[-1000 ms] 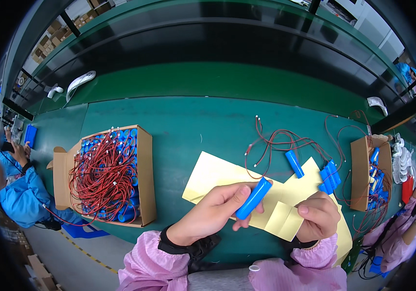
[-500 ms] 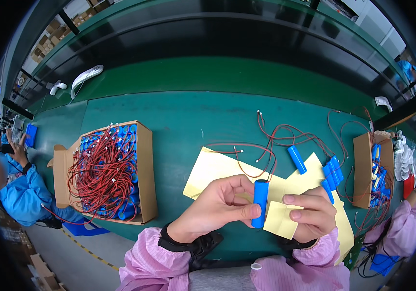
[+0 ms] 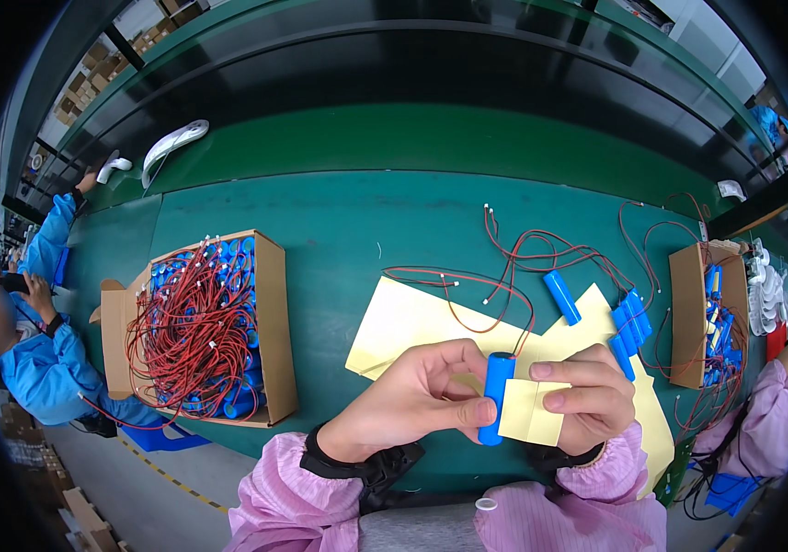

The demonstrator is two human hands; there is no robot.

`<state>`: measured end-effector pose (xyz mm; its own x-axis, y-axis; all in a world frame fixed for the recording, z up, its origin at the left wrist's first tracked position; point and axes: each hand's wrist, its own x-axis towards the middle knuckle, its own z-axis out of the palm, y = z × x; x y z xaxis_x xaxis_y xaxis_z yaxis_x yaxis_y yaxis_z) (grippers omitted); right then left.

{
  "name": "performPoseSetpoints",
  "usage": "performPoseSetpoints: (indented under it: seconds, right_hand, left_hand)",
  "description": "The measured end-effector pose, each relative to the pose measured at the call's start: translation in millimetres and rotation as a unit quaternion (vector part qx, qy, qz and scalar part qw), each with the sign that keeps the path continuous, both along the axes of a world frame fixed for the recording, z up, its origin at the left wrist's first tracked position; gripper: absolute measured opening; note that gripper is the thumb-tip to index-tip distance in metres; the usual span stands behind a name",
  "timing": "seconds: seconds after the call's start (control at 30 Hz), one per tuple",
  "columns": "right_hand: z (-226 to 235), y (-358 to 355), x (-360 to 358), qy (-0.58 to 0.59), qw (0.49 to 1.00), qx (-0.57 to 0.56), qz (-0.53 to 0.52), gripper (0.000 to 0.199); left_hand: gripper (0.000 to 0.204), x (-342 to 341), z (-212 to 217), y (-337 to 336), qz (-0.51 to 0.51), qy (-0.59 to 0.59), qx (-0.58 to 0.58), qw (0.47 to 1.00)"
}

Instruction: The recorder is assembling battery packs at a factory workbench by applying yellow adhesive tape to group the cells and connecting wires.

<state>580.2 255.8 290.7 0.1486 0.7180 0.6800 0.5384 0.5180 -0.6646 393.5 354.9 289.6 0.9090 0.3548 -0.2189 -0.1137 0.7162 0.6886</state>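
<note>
My left hand point(image 3: 417, 396) pinches a blue cylindrical battery cell point(image 3: 495, 391), held upright near the table's front edge, with red and black wires running from its top. My right hand point(image 3: 592, 391) holds a small pale yellow paper label point(image 3: 530, 411) against the cell's right side. Beneath both hands lie larger yellow paper sheets point(image 3: 412, 322). Several more blue cells point(image 3: 628, 322) with wires lie on the sheets to the right of my hands.
A cardboard box point(image 3: 270, 304) full of blue cells with red wires stands at the left on the green table point(image 3: 339, 212). A smaller box point(image 3: 688, 304) of cells stands at the right. Co-workers in blue point(image 3: 31, 359) and pink point(image 3: 780, 405) sleeves are at either side.
The cell has turned from tilted to upright in my left hand. My right hand has brought the small yellow label up against it.
</note>
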Motion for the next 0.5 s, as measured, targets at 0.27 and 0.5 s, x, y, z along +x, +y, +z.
performPoseSetpoints:
  seconds: [0.27,0.5]
  right_hand:
    - [1.4,-0.3,0.8,-0.014,1.000,-0.002,-0.001,0.033]
    - [-2.9,1.3,6.4,-0.072,0.997,0.005,-0.017,0.038]
  left_hand:
    - [0.023,1.0,2.2,-0.6,-0.002,0.005,0.011,1.000]
    - [0.035,5.1,4.0,-3.5,0.008,0.011,0.035,0.999]
